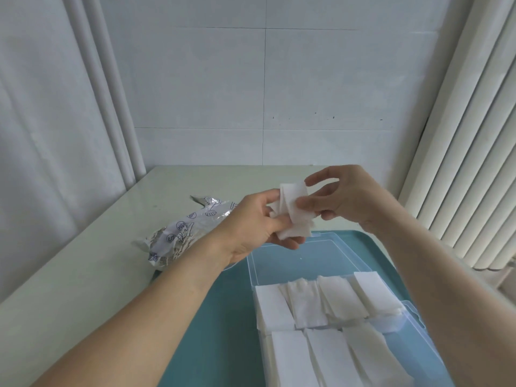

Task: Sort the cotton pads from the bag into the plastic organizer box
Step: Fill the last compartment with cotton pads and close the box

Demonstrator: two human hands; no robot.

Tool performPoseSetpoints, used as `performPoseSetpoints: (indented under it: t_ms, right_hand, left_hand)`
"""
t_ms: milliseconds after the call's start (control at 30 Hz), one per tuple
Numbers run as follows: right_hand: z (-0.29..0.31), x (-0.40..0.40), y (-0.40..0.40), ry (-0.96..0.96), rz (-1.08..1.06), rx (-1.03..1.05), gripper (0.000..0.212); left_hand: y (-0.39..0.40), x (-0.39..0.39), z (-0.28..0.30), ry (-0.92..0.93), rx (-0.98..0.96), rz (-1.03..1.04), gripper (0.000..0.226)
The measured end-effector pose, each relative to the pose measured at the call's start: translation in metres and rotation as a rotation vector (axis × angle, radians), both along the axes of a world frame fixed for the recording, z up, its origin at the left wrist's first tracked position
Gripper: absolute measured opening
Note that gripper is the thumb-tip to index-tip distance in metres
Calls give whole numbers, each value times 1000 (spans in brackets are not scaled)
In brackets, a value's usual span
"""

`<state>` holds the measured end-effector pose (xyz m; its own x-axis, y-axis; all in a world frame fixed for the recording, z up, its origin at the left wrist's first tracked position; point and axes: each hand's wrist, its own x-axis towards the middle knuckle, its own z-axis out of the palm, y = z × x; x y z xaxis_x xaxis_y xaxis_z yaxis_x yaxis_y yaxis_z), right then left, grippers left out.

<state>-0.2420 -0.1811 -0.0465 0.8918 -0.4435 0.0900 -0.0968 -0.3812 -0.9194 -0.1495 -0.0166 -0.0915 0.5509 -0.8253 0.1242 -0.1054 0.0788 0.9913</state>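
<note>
Left hand and right hand both pinched small stack of cotton pads above open organizer box. Box held rows of pads. Crumpled bag lay on table, left.

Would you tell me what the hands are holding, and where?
Both hands, left hand and right hand, pinch a small stack of white square cotton pads at opposite edges.

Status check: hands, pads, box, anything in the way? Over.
Left hand and right hand both pinch a small stack of cotton pads above the organizer box. Near compartments hold pads; far section bare. Bag lies left, nothing blocking.
</note>
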Motion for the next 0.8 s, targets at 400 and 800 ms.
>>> performPoseSetpoints:
  t_ms: [400,800]
  right_hand:
    - [-5,5,2,-40,27,-220,16]
    - [11,-9,-4,-165,106,68,13]
  left_hand:
    - [4,7,0,-163,82,-43,38]
    - [2,8,-6,-95,56,66,16]
